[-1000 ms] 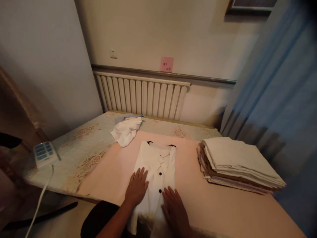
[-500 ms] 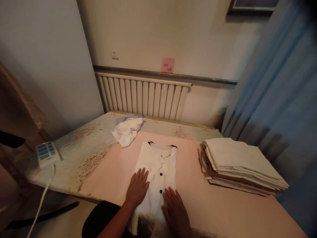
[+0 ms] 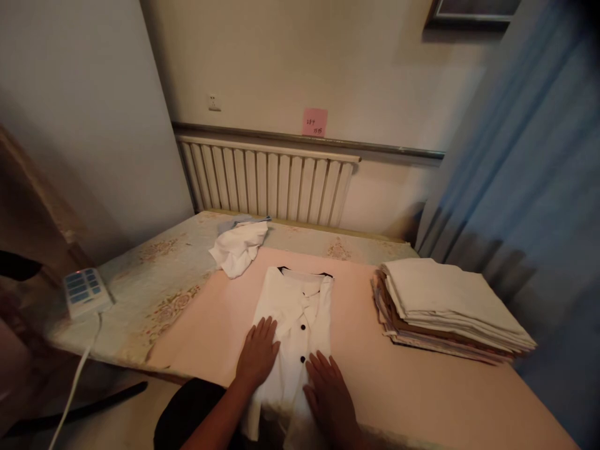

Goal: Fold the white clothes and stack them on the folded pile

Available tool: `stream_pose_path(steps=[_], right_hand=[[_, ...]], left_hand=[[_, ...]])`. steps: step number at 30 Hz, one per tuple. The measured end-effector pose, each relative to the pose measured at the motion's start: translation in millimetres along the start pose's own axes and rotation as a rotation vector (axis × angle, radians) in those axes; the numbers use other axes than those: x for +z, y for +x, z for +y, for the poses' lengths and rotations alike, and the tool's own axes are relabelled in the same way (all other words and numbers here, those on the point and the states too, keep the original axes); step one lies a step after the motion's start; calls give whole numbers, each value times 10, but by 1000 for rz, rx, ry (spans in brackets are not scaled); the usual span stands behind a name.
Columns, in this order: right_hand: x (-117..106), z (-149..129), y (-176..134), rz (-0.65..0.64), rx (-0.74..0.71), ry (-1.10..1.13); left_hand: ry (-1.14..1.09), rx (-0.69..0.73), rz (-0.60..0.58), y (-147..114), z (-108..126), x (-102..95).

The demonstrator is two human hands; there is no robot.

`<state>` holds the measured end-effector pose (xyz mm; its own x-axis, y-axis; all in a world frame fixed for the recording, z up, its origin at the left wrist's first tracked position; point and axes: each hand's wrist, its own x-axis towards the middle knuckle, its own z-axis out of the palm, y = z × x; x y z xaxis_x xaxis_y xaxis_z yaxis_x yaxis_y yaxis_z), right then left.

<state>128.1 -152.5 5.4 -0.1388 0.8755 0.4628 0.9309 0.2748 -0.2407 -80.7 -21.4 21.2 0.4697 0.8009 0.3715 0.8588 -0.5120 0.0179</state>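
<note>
A white shirt (image 3: 291,312) with dark buttons and dark trim at the neck lies on a pink sheet (image 3: 201,325), its neck end away from me. Its lower part hangs over the near edge of the table. Flat on the shirt's left side rests my left hand (image 3: 259,351), fingers stretched out. My right hand (image 3: 329,389) lies on the shirt's lower right side beside the lower button, its fingers also extended. Neither hand grips the fabric.
To the right stands a stack of folded cloths (image 3: 450,306). A crumpled white cloth (image 3: 241,247) lies at the back left. On the left corner sits a white power strip (image 3: 87,290) with its cord hanging down. A radiator (image 3: 267,181) and a blue curtain (image 3: 497,206) border the table.
The view has shifted slightly, so everything appears a little further left. Both hands stay flat on the shirt, with no clear movement over it.
</note>
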Motion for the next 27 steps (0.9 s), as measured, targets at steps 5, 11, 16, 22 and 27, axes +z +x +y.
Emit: stream_pose_path(steps=[5,11,16,22,27], right_hand=[[-33,-11,10,12,-10,4],[-10,101,-33,10,-76,26],[75,189,-83,154,74,98],[1,234,-13,214,180,186],[-165,259,99,223,260,259]], left_hand=[[-65,-71,25,-108,9,54],[-111,-165,1,-393,132,-59],[-108,-321,-101,-667,279,-371],[-215,-487,-246,-1003,419,-435],[-279,-594,-291,-1146,482,-442]])
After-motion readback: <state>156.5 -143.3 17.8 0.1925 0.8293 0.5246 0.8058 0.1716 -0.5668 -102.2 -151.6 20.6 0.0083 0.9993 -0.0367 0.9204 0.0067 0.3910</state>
